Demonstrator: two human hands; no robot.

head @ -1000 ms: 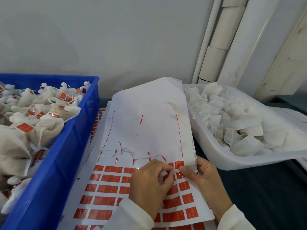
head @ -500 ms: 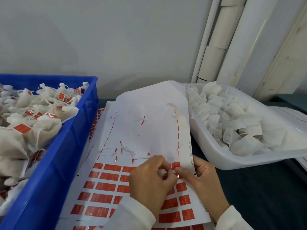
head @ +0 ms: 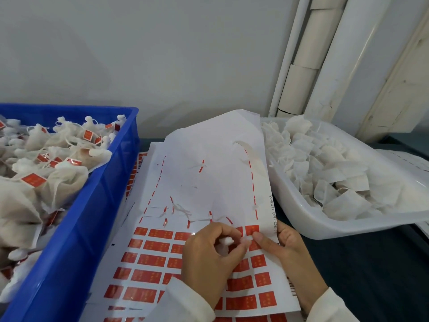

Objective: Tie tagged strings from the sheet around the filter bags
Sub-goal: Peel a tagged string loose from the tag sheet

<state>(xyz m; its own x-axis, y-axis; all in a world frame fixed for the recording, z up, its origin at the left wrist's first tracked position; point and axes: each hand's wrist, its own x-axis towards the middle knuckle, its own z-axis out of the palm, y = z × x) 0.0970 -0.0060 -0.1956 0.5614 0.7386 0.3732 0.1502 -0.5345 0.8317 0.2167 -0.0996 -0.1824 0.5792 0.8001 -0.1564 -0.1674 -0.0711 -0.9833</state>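
A white sheet [head: 216,173] with rows of red tags [head: 151,260] lies between two bins; its far part is stripped and curls upward, with loose white strings on it. My left hand [head: 209,259] rests on the sheet, its fingers curled around a small white filter bag [head: 226,241]. My right hand [head: 290,256] holds the sheet's right edge, thumb on top beside a red tag [head: 252,229] in the top row, fingers underneath. Both thumbs meet at the bag.
A blue crate [head: 76,240] at the left holds several filter bags tied with red-tagged strings. A white tray [head: 308,226] at the right holds a pile of untied bags. More tag sheets lie underneath. The wall and pale pipes stand behind.
Both hands stay at the top row of tags. The left fingers have curled tighter and the white bag now shows between them. The sheet's far part has lifted slightly.
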